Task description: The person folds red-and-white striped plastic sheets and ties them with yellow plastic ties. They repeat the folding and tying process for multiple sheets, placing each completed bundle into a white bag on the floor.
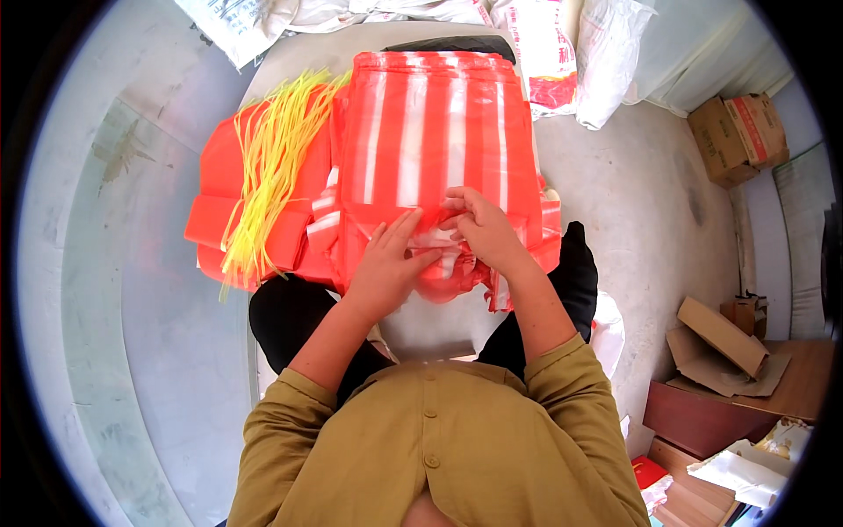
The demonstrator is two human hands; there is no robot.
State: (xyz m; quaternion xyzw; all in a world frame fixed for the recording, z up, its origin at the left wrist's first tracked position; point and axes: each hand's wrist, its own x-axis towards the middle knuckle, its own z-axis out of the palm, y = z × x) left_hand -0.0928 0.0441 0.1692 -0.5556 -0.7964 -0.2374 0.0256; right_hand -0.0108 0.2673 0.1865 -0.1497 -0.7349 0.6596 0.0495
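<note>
A thick stack of red plastic bags with white stripes [435, 132] lies in front of me, its near end crumpled and hanging loose. On the near part of the stack rests my left hand [391, 268], its fingers stretched out and slightly apart. My right hand [487, 230] is just to the right, touching the thin plastic with bent fingers that stand apart. I see nothing gripped in either hand. A bunch of thin yellow strips [279, 167] lies to the left, draped over folded red plastic [219, 167].
The stack lies on a light-coloured surface [299, 54] with white printed sacks [536, 44] behind it. Cardboard boxes [738, 136] stand on the floor at the far right. An opened carton [724, 351] sits on reddish-brown furniture [702, 417] at the near right.
</note>
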